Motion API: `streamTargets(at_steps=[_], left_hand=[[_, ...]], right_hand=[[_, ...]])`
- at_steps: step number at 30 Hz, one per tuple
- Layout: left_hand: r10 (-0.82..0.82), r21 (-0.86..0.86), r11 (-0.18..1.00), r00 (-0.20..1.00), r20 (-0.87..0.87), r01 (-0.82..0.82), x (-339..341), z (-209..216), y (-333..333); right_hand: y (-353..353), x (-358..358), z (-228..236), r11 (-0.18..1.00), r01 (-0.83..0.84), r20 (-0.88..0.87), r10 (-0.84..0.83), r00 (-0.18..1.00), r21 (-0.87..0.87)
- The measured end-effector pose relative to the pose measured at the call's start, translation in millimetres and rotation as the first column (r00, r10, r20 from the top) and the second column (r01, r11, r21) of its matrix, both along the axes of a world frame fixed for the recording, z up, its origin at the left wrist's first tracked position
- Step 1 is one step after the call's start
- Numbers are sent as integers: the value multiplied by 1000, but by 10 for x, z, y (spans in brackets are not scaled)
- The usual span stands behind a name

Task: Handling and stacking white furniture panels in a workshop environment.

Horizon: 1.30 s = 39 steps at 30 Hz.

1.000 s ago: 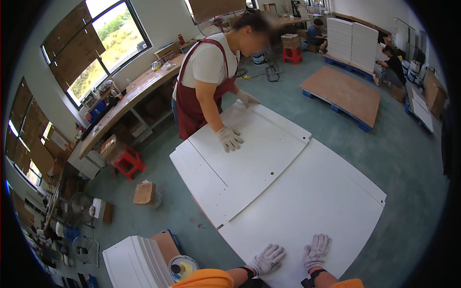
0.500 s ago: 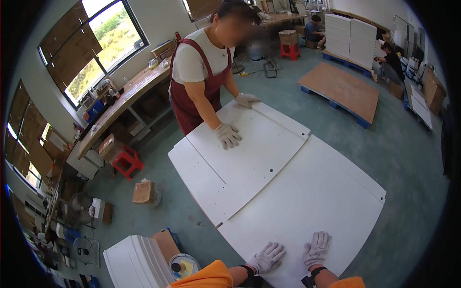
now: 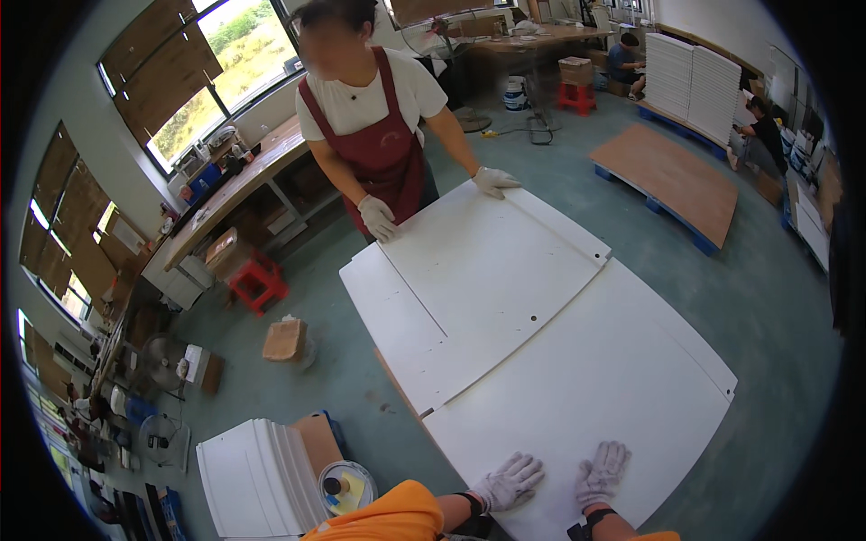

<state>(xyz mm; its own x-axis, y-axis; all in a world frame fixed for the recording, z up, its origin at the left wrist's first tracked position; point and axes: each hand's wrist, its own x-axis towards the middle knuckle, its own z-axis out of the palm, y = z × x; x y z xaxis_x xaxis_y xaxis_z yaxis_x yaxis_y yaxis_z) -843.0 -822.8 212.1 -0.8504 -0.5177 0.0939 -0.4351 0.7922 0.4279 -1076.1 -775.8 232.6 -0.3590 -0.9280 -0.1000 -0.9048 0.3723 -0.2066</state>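
Note:
My left hand (image 3: 510,482), in a pale work glove, lies flat with fingers outstretched on the near white panel (image 3: 604,379). To its right my right hand (image 3: 603,471), gloved too, rests on the same panel with its fingers stretched away from me. Neither hand holds anything. Beyond this panel lies a second white panel (image 3: 478,279) with small holes and a long thin groove. A co-worker (image 3: 383,135) in a dark red apron stands at its far side. The co-worker's two gloved hands touch the far panel's edge.
A stack of white panels (image 3: 248,478) and a round tub (image 3: 356,491) stand at the lower left. A taped cardboard box (image 3: 285,340) and a red stool (image 3: 259,284) are left of the panels. A brown board on a blue pallet (image 3: 667,185) lies at the right.
The co-worker has straightened up and drawn one hand back from the far panel's surface to its edge. My hands stay on the near panel. The whole view has shifted slightly.

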Motion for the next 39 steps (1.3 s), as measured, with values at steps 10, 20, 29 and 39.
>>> streamTargets(at_steps=[10, 20, 29, 39], left_hand=[[-18, 58, 998, 999, 46, 15, -7, 47, -50], [-14, 21, 1000, 1000, -10, 14, -37, -18, 73], [18, 29, 999, 999, -31, -17, 41, 16, -41], [15, 90, 996, 999, -44, -11, 13, 8, -14]], right_hand=[[-47, 27, 48, 1000, 10, 36, -11, 999, 29], [134, -43, -140, 1000, -14, -60, 13, 998, -14], [-56, 17, -24, 988, -18, -11, 20, 1000, 155], [90, -34, -235, 984, -133, -200, 108, 974, -118]])
